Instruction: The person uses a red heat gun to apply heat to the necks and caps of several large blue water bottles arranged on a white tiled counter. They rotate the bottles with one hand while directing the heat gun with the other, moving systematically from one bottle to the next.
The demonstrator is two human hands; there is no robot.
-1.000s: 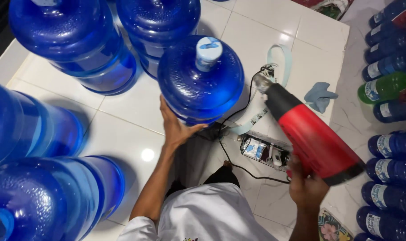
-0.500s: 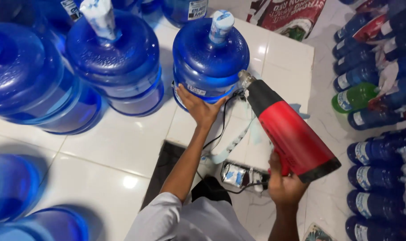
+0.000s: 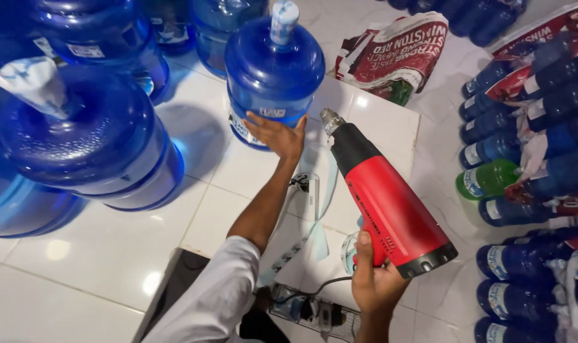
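My left hand [image 3: 277, 136] rests flat, fingers spread, against the lower side of a large blue water jug [image 3: 274, 71] that stands upright on the white tiled floor with a pale wrapped cap [image 3: 284, 20]. My right hand [image 3: 372, 281] grips the handle of a red and black heat gun [image 3: 386, 201]. Its metal nozzle [image 3: 330, 119] points toward the jug's base, a short way to the right of my left hand.
More large blue jugs [image 3: 89, 136] crowd the left and back. Small blue bottles and a green one [image 3: 487, 178] lie stacked at the right. A red printed sack [image 3: 393, 54] lies behind. A power strip [image 3: 311, 312] and cable sit by my knees, with plastic strips [image 3: 314, 209] on the tiles.
The view has swung so the capped jug sits farther up and left. My left hand stays on its lower side. The heat gun's nozzle stays near the jug's base.
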